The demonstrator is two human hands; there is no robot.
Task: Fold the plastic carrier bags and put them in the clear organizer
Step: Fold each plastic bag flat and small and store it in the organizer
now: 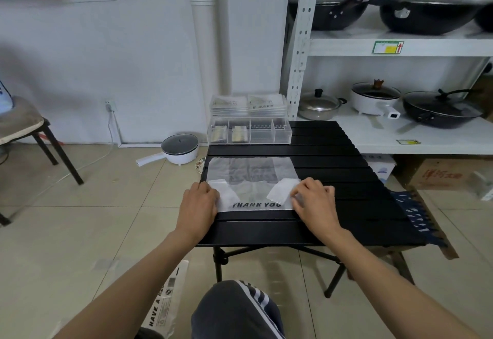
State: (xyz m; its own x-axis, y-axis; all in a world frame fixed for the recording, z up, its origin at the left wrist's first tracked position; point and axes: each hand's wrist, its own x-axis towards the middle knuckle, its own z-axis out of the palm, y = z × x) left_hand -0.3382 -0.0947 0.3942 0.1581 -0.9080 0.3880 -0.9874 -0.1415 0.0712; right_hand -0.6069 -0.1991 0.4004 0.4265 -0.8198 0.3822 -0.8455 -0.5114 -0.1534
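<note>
Hands, left (pixel 198 200) and right (pixel 313 198), grip pinching thin translucent crinkly bag (pixel 250 173) flat on slatted black table (pixel 346 178).

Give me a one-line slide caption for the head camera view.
Both hands, left hand and right hand, flatten a THANK YOU bag on the black table before the clear organizer.

Fingertips of left hand (pixel 198 205) hidden under bag (pixel 250 178), bag's upper print blurred

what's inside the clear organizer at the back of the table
The clear organizer has four compartments. The two left ones hold what look like folded bags; the two right ones look empty. Its frosted walls blur the contents, so no count.
</note>
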